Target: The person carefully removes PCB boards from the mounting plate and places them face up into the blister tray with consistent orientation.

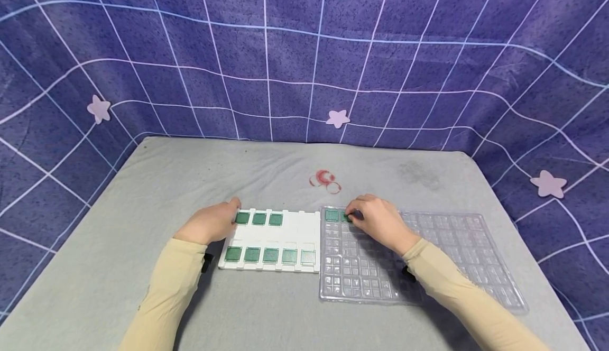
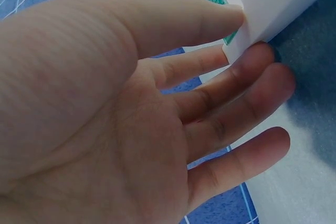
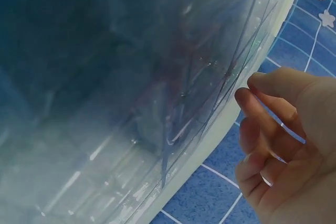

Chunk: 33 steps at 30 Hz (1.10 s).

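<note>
A white tray (image 1: 301,227) lies in front of me with green perforated circuit boards (image 1: 271,255) in its slots. Several boards fill the near row, and three (image 1: 259,219) sit at the left of the far row. My left hand (image 1: 214,223) grips the tray's far left corner, its thumb on top in the left wrist view. To the right lies a clear plastic compartment tray (image 1: 352,266). My right hand (image 1: 380,223) pinches a green circuit board (image 1: 346,217) at its far row, the fingertips partly covering the board. Next to it another board (image 1: 332,215) sits in the corner compartment.
Both trays lie side by side on a grey cloth-covered table (image 1: 266,308). Red ring-shaped marks (image 1: 325,180) stain the cloth beyond them. A purple gridded curtain (image 1: 295,55) with star shapes hangs around the back and sides.
</note>
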Available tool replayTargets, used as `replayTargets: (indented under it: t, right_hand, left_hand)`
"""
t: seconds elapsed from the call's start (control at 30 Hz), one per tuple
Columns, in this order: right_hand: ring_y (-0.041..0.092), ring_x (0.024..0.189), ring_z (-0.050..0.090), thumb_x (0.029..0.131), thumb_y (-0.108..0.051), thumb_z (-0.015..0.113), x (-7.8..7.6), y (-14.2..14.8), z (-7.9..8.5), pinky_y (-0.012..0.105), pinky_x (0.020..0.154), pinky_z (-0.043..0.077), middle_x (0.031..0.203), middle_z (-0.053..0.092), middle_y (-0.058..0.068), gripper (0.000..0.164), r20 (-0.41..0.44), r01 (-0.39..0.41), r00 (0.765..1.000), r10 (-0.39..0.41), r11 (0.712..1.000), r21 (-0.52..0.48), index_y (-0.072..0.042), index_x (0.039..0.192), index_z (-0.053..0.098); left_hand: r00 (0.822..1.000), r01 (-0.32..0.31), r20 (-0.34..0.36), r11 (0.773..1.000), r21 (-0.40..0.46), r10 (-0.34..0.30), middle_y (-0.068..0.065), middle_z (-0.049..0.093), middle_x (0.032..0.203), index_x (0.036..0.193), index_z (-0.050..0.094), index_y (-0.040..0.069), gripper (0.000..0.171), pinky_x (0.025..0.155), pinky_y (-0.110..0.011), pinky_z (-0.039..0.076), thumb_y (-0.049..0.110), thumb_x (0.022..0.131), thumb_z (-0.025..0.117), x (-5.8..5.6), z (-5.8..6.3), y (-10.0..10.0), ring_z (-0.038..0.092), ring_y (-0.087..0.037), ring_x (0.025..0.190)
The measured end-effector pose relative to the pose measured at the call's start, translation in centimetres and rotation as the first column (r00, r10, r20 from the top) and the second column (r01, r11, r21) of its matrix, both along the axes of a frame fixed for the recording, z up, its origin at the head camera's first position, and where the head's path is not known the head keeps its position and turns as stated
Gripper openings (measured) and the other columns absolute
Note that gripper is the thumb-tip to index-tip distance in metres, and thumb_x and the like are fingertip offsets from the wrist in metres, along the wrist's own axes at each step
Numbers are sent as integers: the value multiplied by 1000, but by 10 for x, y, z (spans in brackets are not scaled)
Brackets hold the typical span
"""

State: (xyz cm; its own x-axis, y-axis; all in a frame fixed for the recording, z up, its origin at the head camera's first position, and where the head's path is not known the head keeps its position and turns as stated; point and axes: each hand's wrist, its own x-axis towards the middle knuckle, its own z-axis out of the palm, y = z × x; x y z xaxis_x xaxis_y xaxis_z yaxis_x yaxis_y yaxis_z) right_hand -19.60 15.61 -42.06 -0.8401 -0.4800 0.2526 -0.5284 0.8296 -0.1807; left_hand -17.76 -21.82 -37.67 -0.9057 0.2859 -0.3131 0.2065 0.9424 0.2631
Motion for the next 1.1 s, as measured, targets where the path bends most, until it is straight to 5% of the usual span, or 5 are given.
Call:
replayTargets:
  t: [0.47,0.8,1.1]
  right_hand:
    - [18,92,72,83,-14,81,11,-9,7,39,72,60,98,76,-5,15,-52,-13,999,12,1000,-12,-20,96,78]
    - [15,85,71,81,-17,84,29,-26,13,32,71,59,95,76,-6,16,-162,-96,982,97,995,18,-22,95,77]
    - [14,90,69,83,-21,82,51,-50,12,33,78,58,94,75,-8,12,-162,-189,968,192,981,31,-23,94,76]
  left_hand:
    - [1000,-18,16,1000,-3,18,-21,69,115,129,49,-1,38,84,-52,54,11,94,59,-1,-2,-1,61,-25,85]
    - [1000,-8,13,1000,12,8,-21,69,109,126,48,-1,36,82,-53,53,10,94,58,-2,-2,-2,61,-27,84]
    - [1000,-9,15,1000,12,9,-21,69,112,128,48,-1,37,83,-54,53,11,94,58,-1,-2,-1,61,-27,85]
